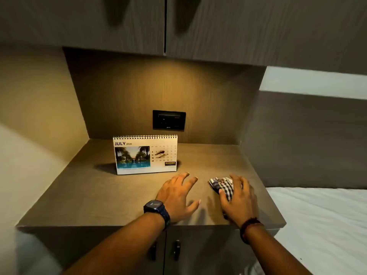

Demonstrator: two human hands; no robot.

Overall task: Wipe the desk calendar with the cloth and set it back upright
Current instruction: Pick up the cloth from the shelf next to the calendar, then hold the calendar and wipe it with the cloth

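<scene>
So the right hand point(237, 197) has its fingers point(241, 183) curled down over the checked cloth point(222, 186), pinning the bunched-up thing flat against the tabletop point(99, 199), while the left hand point(176, 195) just rests next to it with fingers point(188, 178) spread wide, holding nothing. Biggest risk imo: the desk calendar point(145, 154) is a light tent-style card, so wiping one-handed would probably shove it backward or fold it flat, and the free hand should steady it. Also that brownish smudge point(159, 152) on the date grid could smear across the page if the cloth drags it instead of lifting it. The calendar stands upright toward the back of the tabletop, a bit beyond the left hand and apart from both. It's spiral bound along the top, showing July, with a palm-and-pool photo on the left and dates on the right.
</scene>
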